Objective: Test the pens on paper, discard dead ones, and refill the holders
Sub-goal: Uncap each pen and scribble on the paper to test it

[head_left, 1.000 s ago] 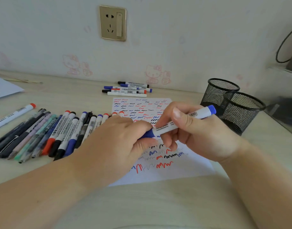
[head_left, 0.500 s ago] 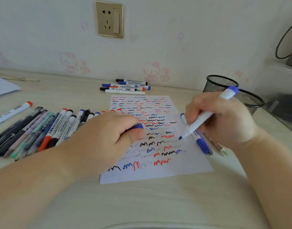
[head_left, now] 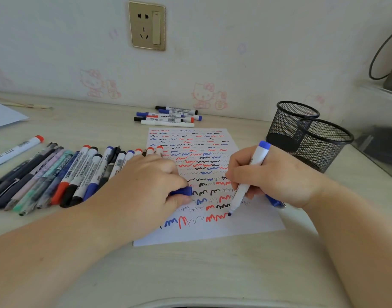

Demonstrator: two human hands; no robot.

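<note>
Since the earlier frame, the right hand [head_left: 277, 178] is lowering the blue marker [head_left: 248, 176] to the paper [head_left: 252, 221]. Left hand [head_left: 146, 185] fingers are clamping the cap [head_left: 182, 191]. Right fingers are pinching the steeply tilted marker, tip touching beside the red scribble [head_left: 216, 217].

"WHITEBOARD MARKER" printed on marker barrel [head_left: 80, 168]

blk metal mesh holders [head_left: 323, 143], matt paper [head_left: 246, 223]
</note>
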